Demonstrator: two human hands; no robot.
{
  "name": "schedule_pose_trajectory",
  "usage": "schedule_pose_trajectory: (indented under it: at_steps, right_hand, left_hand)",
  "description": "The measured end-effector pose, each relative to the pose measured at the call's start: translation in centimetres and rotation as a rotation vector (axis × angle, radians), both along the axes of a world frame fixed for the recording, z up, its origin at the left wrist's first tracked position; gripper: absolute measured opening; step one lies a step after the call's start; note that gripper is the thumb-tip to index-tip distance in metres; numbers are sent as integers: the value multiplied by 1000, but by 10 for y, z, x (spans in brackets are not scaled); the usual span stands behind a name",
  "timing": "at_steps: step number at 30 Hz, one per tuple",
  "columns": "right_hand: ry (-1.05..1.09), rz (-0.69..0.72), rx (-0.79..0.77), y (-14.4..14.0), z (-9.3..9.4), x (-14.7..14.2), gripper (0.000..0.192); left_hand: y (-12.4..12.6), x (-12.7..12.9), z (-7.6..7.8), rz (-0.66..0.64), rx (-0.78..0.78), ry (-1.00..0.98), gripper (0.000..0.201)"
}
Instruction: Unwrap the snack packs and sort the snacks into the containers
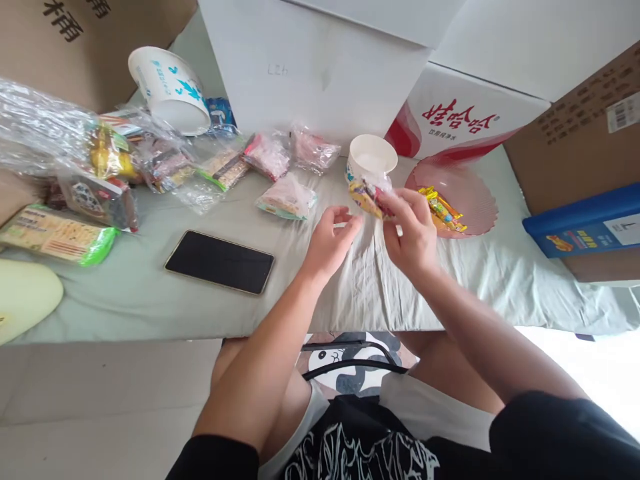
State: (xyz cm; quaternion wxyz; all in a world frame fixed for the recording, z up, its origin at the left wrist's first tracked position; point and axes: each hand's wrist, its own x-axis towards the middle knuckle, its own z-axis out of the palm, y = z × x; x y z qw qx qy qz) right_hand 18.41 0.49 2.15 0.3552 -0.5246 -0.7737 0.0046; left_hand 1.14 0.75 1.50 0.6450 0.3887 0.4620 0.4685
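My right hand (414, 230) grips a small yellow and dark red snack packet (367, 199), its far end blurred by motion. The packet is held in front of a white paper bowl (373, 158) and hides part of its lower wall. Close by on the left, my left hand (331, 241) is apart from the packet, fingers loosely curled and parted, with nothing in it. Just right of my right hand stands a pink translucent bowl (477, 200) with several yellow-wrapped sticks (443, 208) inside. Left of my hands lies a clear packet with a green edge (287, 197).
A black phone (220, 262) lies on the cloth-covered table (200, 320). Several snack packets (267, 155) and a tipped paper tub (170, 90) are at the left and back. White boxes (320, 73) wall off the back; a blue box (585, 223) stands at the right.
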Motion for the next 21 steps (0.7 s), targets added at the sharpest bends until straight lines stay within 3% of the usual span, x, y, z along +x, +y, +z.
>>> schedule_pose_trajectory:
  at_steps: [3, 5, 9, 11, 13, 16, 21]
  right_hand:
    - [-36, 110, 3, -39, -9, 11, 52]
    - [14, 206, -11, -56, -13, 18, 60]
    - [225, 118, -2, -67, -18, 36, 69]
    - [286, 81, -80, -64, -20, 43, 68]
    - [312, 75, -172, -59, -24, 47, 52]
    - [346, 60, -207, -57, -28, 48, 13]
    - [411, 20, -196, -61, -26, 49, 7]
  left_hand:
    - [-5, 11, 0, -216, -111, -260, 45]
    - [-7, 18, -1, -262, -150, -306, 48]
    - [-8, 28, -6, -284, -209, -258, 52]
    - [-8, 31, -10, -313, -225, -217, 51]
    - [-9, 33, -15, -345, -238, -202, 51]
    - [-9, 37, -20, -345, -237, -202, 48]
    - [-8, 42, -22, -335, -175, -77, 54]
